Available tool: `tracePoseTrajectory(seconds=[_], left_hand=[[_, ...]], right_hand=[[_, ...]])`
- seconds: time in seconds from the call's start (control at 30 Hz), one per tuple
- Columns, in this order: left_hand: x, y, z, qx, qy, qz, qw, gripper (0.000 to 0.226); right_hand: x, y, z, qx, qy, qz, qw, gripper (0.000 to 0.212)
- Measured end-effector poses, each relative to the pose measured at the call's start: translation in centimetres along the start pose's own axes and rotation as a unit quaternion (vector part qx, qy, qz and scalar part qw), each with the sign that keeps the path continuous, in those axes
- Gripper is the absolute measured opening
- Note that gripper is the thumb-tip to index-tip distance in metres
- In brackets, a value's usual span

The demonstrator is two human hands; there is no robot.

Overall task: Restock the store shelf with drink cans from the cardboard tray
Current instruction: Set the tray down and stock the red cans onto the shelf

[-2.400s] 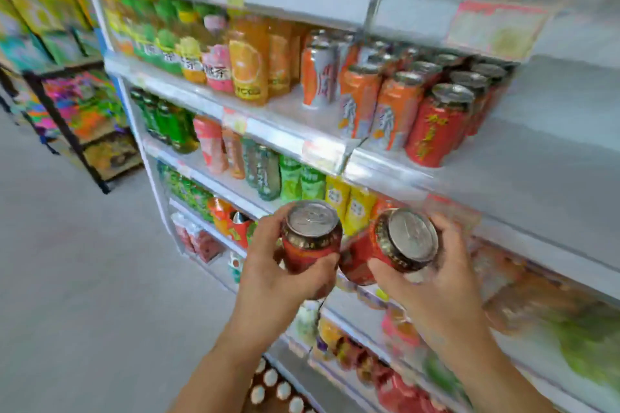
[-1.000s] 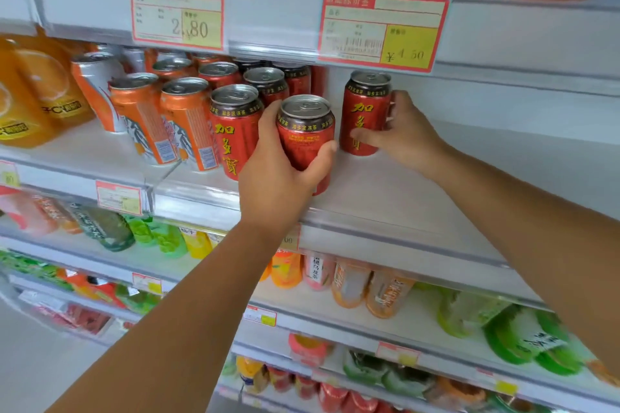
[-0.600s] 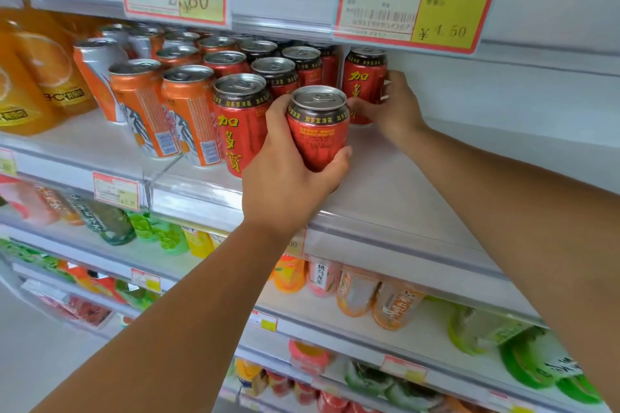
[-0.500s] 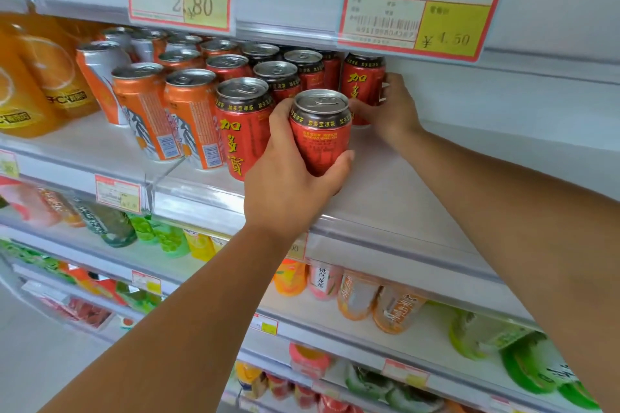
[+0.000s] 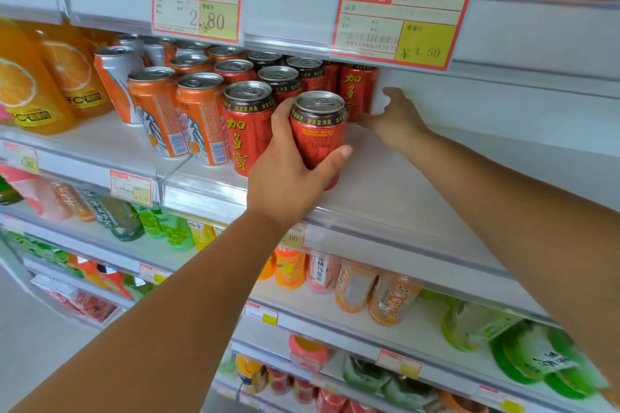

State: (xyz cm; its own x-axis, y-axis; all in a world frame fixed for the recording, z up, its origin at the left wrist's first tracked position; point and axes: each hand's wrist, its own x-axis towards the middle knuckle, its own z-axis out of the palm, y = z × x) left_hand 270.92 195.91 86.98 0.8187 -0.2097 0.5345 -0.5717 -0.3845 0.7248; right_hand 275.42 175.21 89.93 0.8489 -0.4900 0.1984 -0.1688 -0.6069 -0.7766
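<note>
Filling out the red herbal-tea cans on the store shelf (image 5: 402,184), with one can in hand and much bare space to the right.

At the far left, orange juice bottles (image 5: 30,87) and orange cans (image 5: 157,111) are seen in full rows, followed by a standing file of red tea cans (image 5: 248,124). Just right of that file, a further red can (image 5: 318,131) is gripped upright by the left hand (image 5: 285,171) at the shelf front; whether its base is set down is hidden. Behind it, a rear red can (image 5: 357,90) is stood at the back, and the right hand (image 5: 396,121) is held loose-fingered just beside it, holding nothing. The task is judged partly done: a second file is only begun, and the cardboard tray is not in view, so the remaining stock cannot be told.
</note>
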Motion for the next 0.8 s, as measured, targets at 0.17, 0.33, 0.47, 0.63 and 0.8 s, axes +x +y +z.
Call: tracePoseTrajectory(seconds=[0.17,0.33,0.47,0.63,0.8], left_hand=[[-1.5,-0.1,-2.1,-0.065,-0.061,-0.004,0.996,0.085],[-5.0,-3.5,-3.5,0.151,-0.009,0.153,0.977,0.056],[-5.4,-5.7,-3.8,0.219,0.017,0.205,0.954,0.056],[-5.2,-6.3,-3.8,0.18,0.002,0.186,0.966,0.057],[-5.2,-6.2,-3.7,0.157,-0.003,0.181,0.971,0.054]], right_hand=[[-7.9,-1.2,-2.3,0.069,-0.15,-0.059,0.985,0.072],[-11.4,-2.4,0.6,0.113,-0.168,-0.1,0.974,0.111],[-10.8,-2.8,2.2,0.096,-0.082,-0.108,0.986,0.082],[-8.9,-2.3,0.2,0.123,-0.159,-0.08,0.976,0.067],[-9.3,-2.6,1.4,0.121,-0.087,-0.059,0.987,0.093]])
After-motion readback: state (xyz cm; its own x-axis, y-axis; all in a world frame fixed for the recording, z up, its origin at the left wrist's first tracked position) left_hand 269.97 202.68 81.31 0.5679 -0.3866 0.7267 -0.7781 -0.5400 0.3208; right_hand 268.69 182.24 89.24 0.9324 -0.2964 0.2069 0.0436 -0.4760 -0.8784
